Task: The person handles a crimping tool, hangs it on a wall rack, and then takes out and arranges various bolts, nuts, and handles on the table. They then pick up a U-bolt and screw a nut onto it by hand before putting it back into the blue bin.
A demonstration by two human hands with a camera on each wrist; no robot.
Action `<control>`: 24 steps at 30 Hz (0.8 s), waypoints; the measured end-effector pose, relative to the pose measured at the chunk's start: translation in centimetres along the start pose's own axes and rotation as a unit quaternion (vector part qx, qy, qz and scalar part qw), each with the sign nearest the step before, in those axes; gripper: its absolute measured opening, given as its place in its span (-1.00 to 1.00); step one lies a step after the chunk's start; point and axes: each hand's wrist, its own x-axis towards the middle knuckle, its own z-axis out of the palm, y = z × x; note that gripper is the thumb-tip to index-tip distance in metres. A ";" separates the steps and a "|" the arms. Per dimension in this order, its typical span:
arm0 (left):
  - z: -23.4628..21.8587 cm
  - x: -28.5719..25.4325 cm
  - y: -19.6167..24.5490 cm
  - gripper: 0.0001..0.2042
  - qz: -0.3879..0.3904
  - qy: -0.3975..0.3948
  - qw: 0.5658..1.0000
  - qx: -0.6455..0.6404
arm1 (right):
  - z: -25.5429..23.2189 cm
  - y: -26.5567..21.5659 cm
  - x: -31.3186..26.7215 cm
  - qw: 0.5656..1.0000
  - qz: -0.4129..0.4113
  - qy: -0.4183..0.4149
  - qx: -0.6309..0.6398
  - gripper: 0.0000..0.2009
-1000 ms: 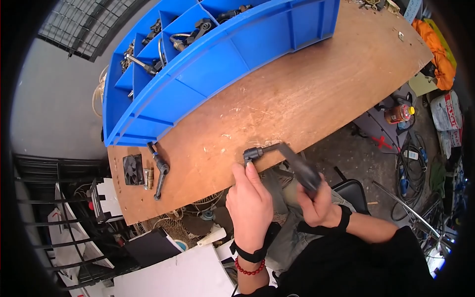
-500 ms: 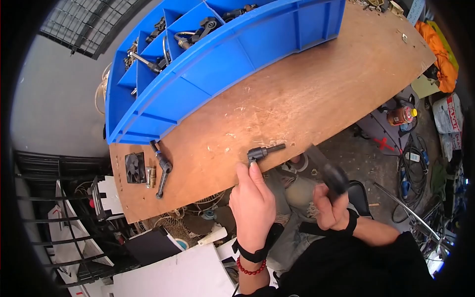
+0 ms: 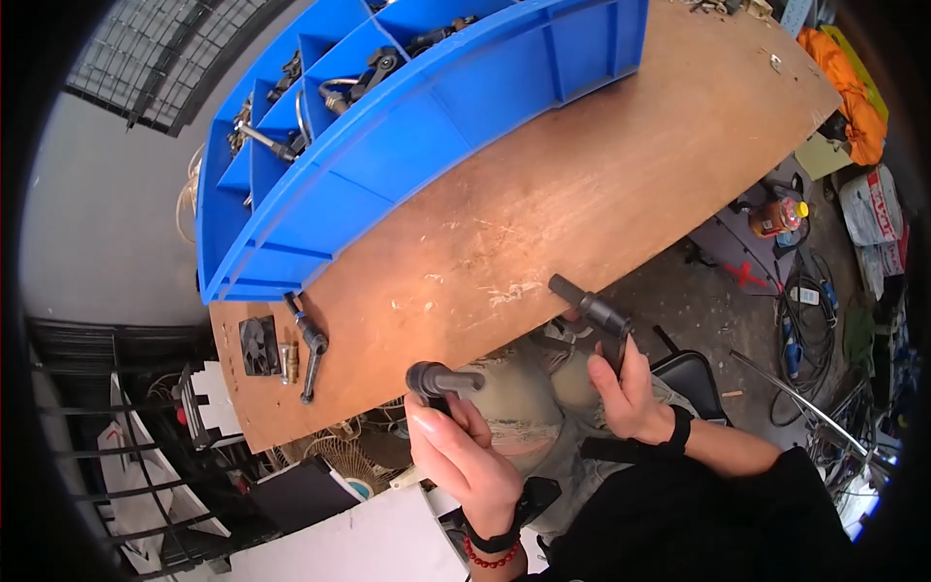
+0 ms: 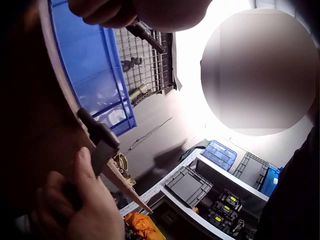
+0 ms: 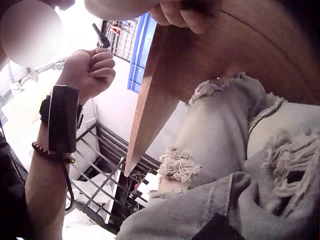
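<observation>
In the head view, my left hand (image 3: 465, 456) grips a black clamping lever (image 3: 427, 374) by its arm, with the threaded stud pointing right. My right hand (image 3: 630, 393) holds a second clamping lever (image 3: 603, 314), its stud slanting up and left past the table's front edge. The two levers are apart, at similar height in this view. The left wrist view shows the right hand's thumb (image 4: 84, 162) along that lever's arm. From the right wrist, the left hand (image 5: 90, 75) appears curled under its lever (image 5: 101, 39).
On the wooden table (image 3: 465, 252) lie a third clamping lever (image 3: 312, 339), a brass fitting (image 3: 290, 363) and a small black fan (image 3: 259, 345). A blue divided bin (image 3: 388, 175) of metal parts stands behind. My knees are below the table edge; a bottle (image 3: 779, 218) stands right.
My left hand has drawn its lever left and back towards me, off the table's edge. The right hand's lever, blurred before, now shows sharply and sits a little further left.
</observation>
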 end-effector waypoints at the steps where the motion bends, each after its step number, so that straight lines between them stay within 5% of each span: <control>1: 0.5 -0.1 0.9 -0.59 0.016 0.001 0.998 0.062 | 0.0 -0.1 0.1 1.000 -0.012 -0.010 -0.013 -0.67; 3: 0.1 0.7 0.0 -0.63 0.071 -0.083 0.945 0.307 | -0.6 -0.2 0.1 0.998 -0.040 -0.023 -0.038 -0.66; 4: 0.2 1.2 -1.0 -0.68 0.096 -0.125 0.891 0.426 | -1.0 0.1 0.0 0.988 -0.123 -0.021 -0.090 -0.66; 8: -0.2 0.8 -1.0 -0.71 0.049 -0.081 0.903 0.419 | -1.0 -0.4 0.2 0.917 -0.364 0.074 -0.143 -0.73; 11: -1.2 0.5 -0.7 -0.70 0.037 -0.056 0.933 0.353 | -3.0 -2.2 1.4 0.931 -0.323 -0.142 -0.088 -0.79; 15: -1.3 -0.1 0.0 -0.63 0.038 0.014 0.971 0.237 | -0.6 -2.0 0.6 0.983 -0.092 -0.042 -0.153 -0.75; 18: -1.2 -0.8 0.5 -0.60 0.040 0.052 0.985 0.160 | -0.5 -1.3 0.4 0.999 0.022 -0.036 -0.009 -0.68; 24: -1.5 -1.0 0.4 -0.60 0.062 0.032 0.991 0.111 | -0.1 -2.5 1.2 0.980 0.104 -0.097 0.141 -0.70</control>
